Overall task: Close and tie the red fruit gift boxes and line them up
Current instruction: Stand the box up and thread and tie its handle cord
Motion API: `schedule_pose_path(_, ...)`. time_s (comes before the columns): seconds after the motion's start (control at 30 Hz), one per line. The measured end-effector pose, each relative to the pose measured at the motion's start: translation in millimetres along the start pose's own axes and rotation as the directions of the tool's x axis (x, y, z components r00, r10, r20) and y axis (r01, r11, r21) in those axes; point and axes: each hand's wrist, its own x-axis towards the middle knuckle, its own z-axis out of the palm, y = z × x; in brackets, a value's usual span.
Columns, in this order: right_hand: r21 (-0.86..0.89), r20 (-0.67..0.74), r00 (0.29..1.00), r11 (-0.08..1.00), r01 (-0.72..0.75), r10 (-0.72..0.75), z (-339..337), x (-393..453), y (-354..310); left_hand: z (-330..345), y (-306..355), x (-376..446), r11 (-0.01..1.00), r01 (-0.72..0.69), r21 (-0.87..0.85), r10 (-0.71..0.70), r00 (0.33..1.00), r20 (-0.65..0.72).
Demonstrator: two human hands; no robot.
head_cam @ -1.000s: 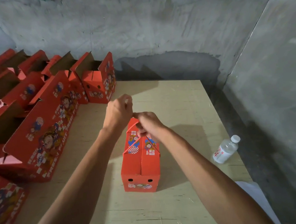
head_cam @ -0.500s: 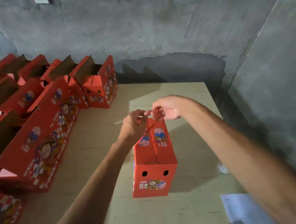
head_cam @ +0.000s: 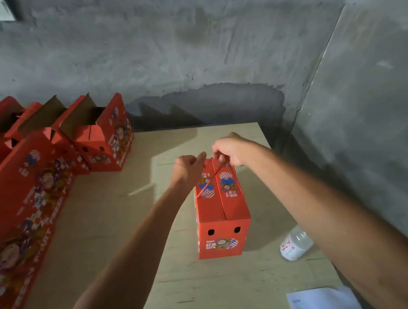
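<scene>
Item 1: red gift box, closed, top flaps met along a centre seam. Stood upright on the plywood table, approx. centre, narrow end w/ two round holes and a cartoon label turned toward the camera.

Item 2: red cord, run from the far top edge of the box diagonally down the left top panel; a loop is seen hanging over the box's left side.

Item 3: left hand, held at the far top-left corner of the box, fingers curled into a loose fist. Cord appears to be pinched there, but the fingertips are hidden, so contact can't be confirmed in full.

Item 4: right hand, held just beyond the far top edge of the box, thumb and fingers curled and closed on the cord end. Both hands nearly touching each other.

Item 5: open gift boxes, several, red, flaps up, brown insides shown; ranged along the table's left side, back to the concrete wall. Well apart from item 1.

Item 6: plastic bottle, clear, lain on its side near the table's right edge, partly covered by the right forearm.

Item 7: printed sheet, white, at the near right corner.
</scene>
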Motion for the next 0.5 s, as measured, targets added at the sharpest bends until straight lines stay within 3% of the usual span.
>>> schedule_pose_path(0.1,0.006,-0.074,0.995,0.998,-0.062,0.062,-16,19,14,27,20,1,0.977,0.038,-0.212,0.007,0.978,0.210)
schedule_pose_path(0.17,0.044,-0.036,0.991,0.991,-0.127,0.129,-27,26,23,41,29,0,0.960,-0.006,-0.278,0.067,0.976,0.209)
schedule_pose_path(0.3,0.017,0.188,0.958,0.975,-0.222,0.215,-48,20,34,60,37,-6,0.924,-0.027,-0.381,0.102,0.978,0.180)
schedule_pose_path(0.4,-0.009,0.184,0.955,0.971,-0.237,0.235,-49,20,41,70,26,-14,0.957,-0.071,-0.283,0.103,0.990,0.101)
schedule_pose_path(0.5,0.091,0.030,0.984,0.980,-0.176,0.174,-39,27,43,70,12,-16,0.972,-0.081,-0.220,0.132,0.965,0.228)
